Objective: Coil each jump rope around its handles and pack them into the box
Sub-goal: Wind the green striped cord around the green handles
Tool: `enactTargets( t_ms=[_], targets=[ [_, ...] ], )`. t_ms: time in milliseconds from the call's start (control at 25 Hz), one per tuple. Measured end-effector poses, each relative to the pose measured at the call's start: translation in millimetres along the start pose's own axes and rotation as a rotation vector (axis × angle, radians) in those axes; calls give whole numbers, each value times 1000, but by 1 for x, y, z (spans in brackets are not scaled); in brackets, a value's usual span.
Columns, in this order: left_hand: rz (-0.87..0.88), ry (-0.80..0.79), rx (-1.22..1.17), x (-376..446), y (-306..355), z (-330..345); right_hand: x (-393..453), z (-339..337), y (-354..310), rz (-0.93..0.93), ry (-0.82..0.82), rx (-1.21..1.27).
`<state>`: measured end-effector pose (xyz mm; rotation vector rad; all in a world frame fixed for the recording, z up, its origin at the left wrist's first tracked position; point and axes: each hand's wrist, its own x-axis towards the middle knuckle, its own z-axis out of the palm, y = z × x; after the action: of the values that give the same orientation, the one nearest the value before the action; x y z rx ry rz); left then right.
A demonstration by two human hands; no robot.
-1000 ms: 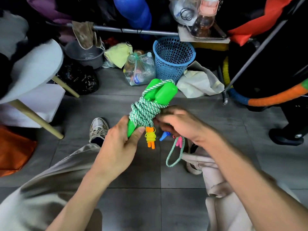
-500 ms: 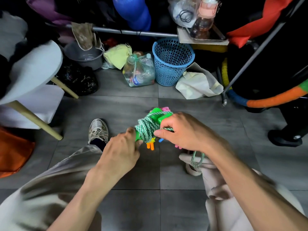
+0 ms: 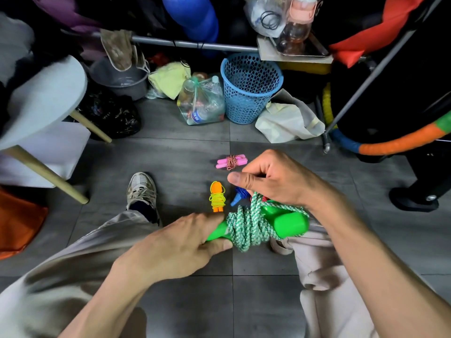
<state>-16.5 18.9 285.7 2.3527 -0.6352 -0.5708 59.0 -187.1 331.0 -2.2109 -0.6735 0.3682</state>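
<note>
Left hand (image 3: pixel 175 247) grips green rope (image 3: pixel 253 228); right hand (image 3: pixel 275 179) seemingly pinches.

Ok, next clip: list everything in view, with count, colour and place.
green jump rope: 1, green handles with green-white cord, coiled, held in both hands
pink jump rope: 1, pink, coiled, on the floor
orange jump rope: 1, orange with yellow cord, coiled, on the floor
blue jump rope: 1, blue, floor, partly hidden
basket: 1, blue, floor at back
bag of bottles: 1, clear, left of basket
bucket: 1, grey, back left
stool: 1, white, left
left hand: grips handle ends
right hand: pinches the cord
</note>
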Motion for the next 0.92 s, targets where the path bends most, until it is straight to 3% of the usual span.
enactTargets(
  t_ms=[160, 440, 600, 720, 920],
  targets=[
    [85, -145, -459, -7, 6, -11, 4, -1, 6, 83, -51, 273],
    [235, -175, -618, -8, 10, -19, -2, -5, 5, 218, -10, 738],
    [283, -118, -911, -5, 10, -11, 6, 10, 13, 273, 56, 939],
    [234, 0, -1175, -1, 6, -7, 7, 15, 11, 284, 84, 926],
    [104, 182, -1248, 9, 4, -1, 8, 18, 7, 268, 58, 765]
  ],
)
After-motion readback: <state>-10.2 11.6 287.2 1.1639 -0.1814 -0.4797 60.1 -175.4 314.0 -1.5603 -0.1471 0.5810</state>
